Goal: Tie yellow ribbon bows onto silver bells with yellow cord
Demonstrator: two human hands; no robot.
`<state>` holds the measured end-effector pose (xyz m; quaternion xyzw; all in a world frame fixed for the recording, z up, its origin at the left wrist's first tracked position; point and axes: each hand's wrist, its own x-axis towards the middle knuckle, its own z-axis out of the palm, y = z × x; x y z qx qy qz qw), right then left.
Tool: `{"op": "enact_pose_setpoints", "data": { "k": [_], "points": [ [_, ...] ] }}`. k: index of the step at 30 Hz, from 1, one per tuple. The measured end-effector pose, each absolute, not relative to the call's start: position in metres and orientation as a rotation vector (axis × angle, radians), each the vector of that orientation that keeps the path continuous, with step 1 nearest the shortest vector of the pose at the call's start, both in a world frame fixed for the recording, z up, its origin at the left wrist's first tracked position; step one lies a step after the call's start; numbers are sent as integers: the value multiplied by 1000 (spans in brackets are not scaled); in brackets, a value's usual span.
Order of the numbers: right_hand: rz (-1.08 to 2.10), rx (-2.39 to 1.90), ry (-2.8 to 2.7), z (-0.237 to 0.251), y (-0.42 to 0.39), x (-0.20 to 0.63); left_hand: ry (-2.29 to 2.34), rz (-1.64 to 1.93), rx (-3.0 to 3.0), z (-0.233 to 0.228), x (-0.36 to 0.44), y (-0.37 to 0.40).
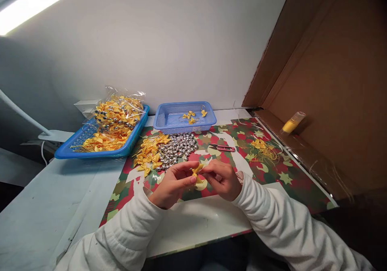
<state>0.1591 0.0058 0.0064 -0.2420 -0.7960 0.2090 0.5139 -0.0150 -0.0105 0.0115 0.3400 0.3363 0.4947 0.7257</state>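
Both hands meet above a star-patterned mat (272, 182), left hand (172, 184) and right hand (222, 179) pinching one yellow ribbon bow (197, 170) between fingertips, seemingly mid-assembly, with silver bells (178, 148) and loose bows (149, 154) just beyond, needing fine fingertip control.

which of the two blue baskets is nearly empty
The smaller blue basket at the back centre, against the wall: it holds only a few yellow bows. The larger blue basket to its left is heaped with them.
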Motion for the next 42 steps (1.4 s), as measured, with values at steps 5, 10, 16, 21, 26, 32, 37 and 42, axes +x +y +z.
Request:
{"op": "enact_pose_setpoints", "data": {
  "k": [5, 10, 16, 21, 26, 32, 37, 42],
  "points": [
    [503, -584, -1916, 6, 6, 158, 745, 1093, 763, 11, -15, -11],
    [507, -581, -1915, 5, 6, 159, 743, 1093, 758, 11, -16, -11],
    [500, -589, -1922, 4, 5, 158, 719, 1070, 754, 11, -15, -11],
    [498, -577, -1932, 3, 5, 158, 698, 1059, 756, 13, -13, -12],
    [507, -585, -1926, 4, 5, 158, 704, 1070, 765, 12, -14, -12],
    [509, -603, -1932, 5, 6, 159, 744, 1090, 760, 11, -15, -11],
    [513, -602, -1927, 3, 6, 159, 740, 1096, 750, 11, -15, -11],
    [512, -595, -1925, 5, 6, 158, 728, 1086, 757, 12, -15, -11]
  ]
}}
